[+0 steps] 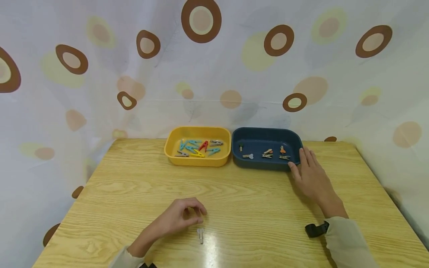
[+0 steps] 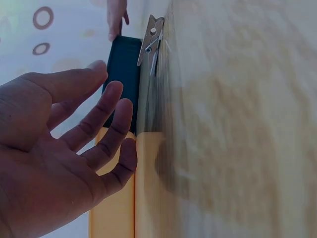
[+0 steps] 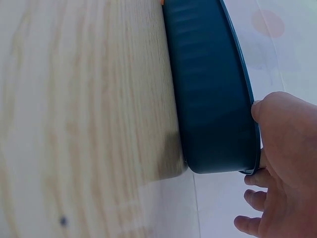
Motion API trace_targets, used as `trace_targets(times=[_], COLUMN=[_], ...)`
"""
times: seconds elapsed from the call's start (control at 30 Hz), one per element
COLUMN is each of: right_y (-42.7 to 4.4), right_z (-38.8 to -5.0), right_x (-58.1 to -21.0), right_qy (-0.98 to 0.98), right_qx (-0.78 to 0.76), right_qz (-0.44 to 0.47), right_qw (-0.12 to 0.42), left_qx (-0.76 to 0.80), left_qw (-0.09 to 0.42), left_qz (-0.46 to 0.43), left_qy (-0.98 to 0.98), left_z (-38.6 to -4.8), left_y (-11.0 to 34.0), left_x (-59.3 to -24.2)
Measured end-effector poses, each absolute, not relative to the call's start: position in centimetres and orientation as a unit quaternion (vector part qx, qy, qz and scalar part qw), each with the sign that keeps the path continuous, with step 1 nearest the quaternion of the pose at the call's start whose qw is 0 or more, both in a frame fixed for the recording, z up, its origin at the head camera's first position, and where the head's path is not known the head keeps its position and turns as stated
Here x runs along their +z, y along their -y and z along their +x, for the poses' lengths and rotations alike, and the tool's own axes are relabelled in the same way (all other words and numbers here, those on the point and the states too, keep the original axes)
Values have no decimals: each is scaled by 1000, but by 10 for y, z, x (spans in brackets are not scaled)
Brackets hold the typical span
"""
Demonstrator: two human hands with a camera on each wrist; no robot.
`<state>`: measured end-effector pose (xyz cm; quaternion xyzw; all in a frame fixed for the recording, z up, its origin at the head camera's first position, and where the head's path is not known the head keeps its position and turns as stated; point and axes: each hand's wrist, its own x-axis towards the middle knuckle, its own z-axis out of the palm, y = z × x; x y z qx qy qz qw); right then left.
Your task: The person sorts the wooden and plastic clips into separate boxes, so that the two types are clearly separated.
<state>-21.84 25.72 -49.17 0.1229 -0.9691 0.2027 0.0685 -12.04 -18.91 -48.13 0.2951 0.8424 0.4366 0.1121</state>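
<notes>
On the table, a small wooden clothespin point(image 1: 200, 235) with a pale decorated end lies just below my left hand point(image 1: 182, 216). In the left wrist view that hand's fingers bend loosely and hold nothing, with the clothespin point(image 2: 151, 44) apart from them. My right hand point(image 1: 312, 178) rests at the right front corner of the dark blue bin point(image 1: 264, 163). Its thumb touches the front rim and its fingers extend along the right side. Several small wooden clothespins point(image 1: 267, 156), some with decorated ends, lie spread inside that bin.
A yellow bin point(image 1: 197, 161) stands against the blue bin's left side. It holds several plastic clothespins point(image 1: 203, 145) in light blue, red, yellow and grey. Behind both bins hangs a patterned cloth point(image 1: 214, 82). A black strap point(image 1: 316, 229) is at my right wrist.
</notes>
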Motion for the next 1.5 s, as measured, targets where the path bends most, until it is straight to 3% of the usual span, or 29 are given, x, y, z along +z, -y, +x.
trace_targets(times=[0.67, 0.97, 1.5], right_y=[-255, -256, -257], right_z=[-218, -219, -219], right_x=[-489, -490, -491], right_qy=[968, 968, 971], right_qx=[205, 203, 197], right_qz=[123, 124, 117], right_qw=[75, 77, 70], left_qx=[423, 370, 385], left_qw=[173, 141, 139], left_qz=[357, 398, 382], left_qy=[-815, -828, -829], left_z=[-115, -115, -117], left_y=[191, 187, 184], left_x=[-484, -485, -484])
